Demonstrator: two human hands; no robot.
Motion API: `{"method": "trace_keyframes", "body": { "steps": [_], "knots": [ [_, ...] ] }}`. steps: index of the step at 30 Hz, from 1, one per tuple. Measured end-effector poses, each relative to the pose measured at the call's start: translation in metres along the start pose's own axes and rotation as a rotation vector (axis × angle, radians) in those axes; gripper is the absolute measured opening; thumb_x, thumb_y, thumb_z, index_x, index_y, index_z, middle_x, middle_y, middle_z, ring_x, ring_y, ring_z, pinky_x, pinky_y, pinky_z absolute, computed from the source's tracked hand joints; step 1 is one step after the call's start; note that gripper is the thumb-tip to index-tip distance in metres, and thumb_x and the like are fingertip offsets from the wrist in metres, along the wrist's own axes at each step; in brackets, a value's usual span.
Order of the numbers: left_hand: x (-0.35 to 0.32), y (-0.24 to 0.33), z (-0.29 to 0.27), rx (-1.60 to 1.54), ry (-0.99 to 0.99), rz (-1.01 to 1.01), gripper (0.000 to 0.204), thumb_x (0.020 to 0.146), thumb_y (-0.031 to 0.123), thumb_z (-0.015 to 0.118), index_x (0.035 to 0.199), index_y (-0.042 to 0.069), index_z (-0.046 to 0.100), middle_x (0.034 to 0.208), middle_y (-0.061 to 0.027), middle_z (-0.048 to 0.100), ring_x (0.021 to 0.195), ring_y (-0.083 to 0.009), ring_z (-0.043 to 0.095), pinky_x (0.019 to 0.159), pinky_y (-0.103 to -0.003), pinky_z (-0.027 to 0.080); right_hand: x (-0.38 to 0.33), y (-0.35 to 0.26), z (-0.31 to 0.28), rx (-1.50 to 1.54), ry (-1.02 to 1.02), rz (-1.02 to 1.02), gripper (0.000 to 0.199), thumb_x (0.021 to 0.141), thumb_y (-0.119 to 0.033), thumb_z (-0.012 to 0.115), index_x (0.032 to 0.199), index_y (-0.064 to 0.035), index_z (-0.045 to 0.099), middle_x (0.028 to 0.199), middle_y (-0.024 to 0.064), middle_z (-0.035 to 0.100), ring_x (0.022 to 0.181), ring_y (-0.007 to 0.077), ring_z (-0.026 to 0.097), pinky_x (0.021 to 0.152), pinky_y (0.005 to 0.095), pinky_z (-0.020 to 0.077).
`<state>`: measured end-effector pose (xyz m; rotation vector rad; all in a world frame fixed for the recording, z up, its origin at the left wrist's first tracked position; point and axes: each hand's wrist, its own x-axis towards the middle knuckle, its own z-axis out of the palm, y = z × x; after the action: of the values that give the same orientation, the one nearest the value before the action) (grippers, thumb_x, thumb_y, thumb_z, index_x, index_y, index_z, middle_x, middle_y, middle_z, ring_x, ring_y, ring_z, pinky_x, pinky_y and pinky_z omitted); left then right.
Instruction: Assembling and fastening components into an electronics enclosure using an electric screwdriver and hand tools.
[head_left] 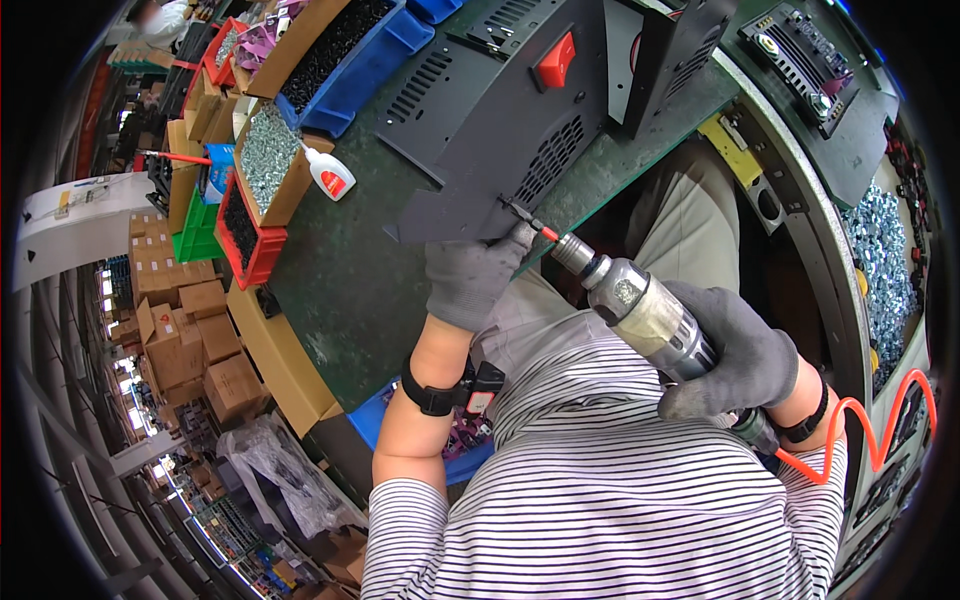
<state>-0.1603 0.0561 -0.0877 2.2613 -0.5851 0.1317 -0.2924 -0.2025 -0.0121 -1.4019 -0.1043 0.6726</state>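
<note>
Green matting covers the bench (pixel 330 290), with bins of screws and small black parts ranged along its far left edge and a small white glue bottle (pixel 328 172) lying just beside them. Stacked cardboard boxes stand on the floor beyond that edge.

A black metal housing panel (pixel 500 130) with vent slots and a red rocker switch (pixel 556 62) lies across the middle of the bench, its near corner reaching the near edge. The left hand (pixel 470 280), in a grey glove, has its fingers closed against that corner, pinning it down right beside the driver's tip. The right hand (pixel 725 350), also gloved, is wrapped fully around the silver body of a pneumatic screwdriver (pixel 640 310), whose red-collared bit (pixel 535 226) meets the panel's near edge just above the left fingertips. An orange coiled air hose (pixel 870 440) trails from the tool's rear toward the right.

Doing this step well probably means keeping the bit in line with the fastener, pressing straight along the tool, and holding the panel firmly so it cannot twist. With the left fingertips so close to the bit, a slip could catch the glove.
</note>
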Motion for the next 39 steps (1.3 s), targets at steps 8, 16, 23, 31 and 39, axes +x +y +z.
{"method": "trace_keyframes", "body": {
  "steps": [8, 16, 23, 31, 39],
  "knots": [
    [0.001, 0.001, -0.002, 0.024, -0.017, 0.035, 0.031, 0.070, 0.017, 0.086, 0.093, 0.001, 0.072, 0.090, -0.0109, 0.073, 0.078, -0.0268, 0.069, 0.073, -0.036, 0.054, 0.005, -0.012, 0.006, 0.232, -0.061, 0.054, 0.066, 0.074, -0.025, 0.086, 0.124, 0.0025, 0.054, 0.091, 0.0021, 0.060, 0.076, 0.0088, 0.055, 0.071, 0.0262, 0.0488],
    [0.004, -0.002, -0.007, -0.035, -0.109, 0.052, 0.027, 0.073, 0.011, 0.082, 0.096, 0.001, 0.071, 0.090, -0.0084, 0.072, 0.077, -0.0221, 0.069, 0.070, -0.033, 0.053, 0.005, -0.028, 0.010, 0.038, -0.005, 0.066, 0.063, 0.074, -0.026, 0.086, 0.121, 0.0007, 0.055, 0.088, 0.0013, 0.059, 0.076, 0.0103, 0.055, 0.071, 0.0271, 0.0488],
    [-0.006, -0.037, -0.053, -1.553, -0.045, -0.679, 0.032, 0.092, 0.007, 0.056, 0.123, 0.003, 0.056, 0.101, -0.0087, 0.065, 0.076, -0.0137, 0.058, 0.063, -0.026, 0.049, -0.011, -0.005, -0.004, -0.186, -0.006, 0.009, 0.075, 0.068, -0.028, 0.089, 0.127, 0.0030, 0.055, 0.099, 0.0086, 0.065, 0.084, 0.0148, 0.060, 0.079, 0.0294, 0.0502],
    [-0.014, -0.046, -0.066, -1.845, -0.096, -0.772, 0.031, 0.101, 0.011, 0.046, 0.130, 0.001, 0.053, 0.104, -0.0094, 0.064, 0.074, -0.0101, 0.055, 0.054, -0.020, 0.047, 0.012, 0.017, 0.002, -0.234, -0.068, -0.036, 0.074, 0.070, -0.026, 0.089, 0.129, 0.0010, 0.054, 0.098, 0.0091, 0.064, 0.084, 0.0178, 0.059, 0.080, 0.0321, 0.0493],
    [-0.012, -0.045, -0.072, -2.124, -0.311, -0.626, 0.033, 0.103, 0.012, 0.045, 0.133, 0.002, 0.052, 0.103, -0.0084, 0.065, 0.073, -0.0093, 0.055, 0.053, -0.021, 0.048, 0.041, 0.007, 0.012, -0.239, -0.116, -0.028, 0.069, 0.073, -0.028, 0.087, 0.127, -0.0001, 0.054, 0.096, 0.0089, 0.065, 0.084, 0.0173, 0.059, 0.079, 0.0321, 0.0491]
  ]
}}
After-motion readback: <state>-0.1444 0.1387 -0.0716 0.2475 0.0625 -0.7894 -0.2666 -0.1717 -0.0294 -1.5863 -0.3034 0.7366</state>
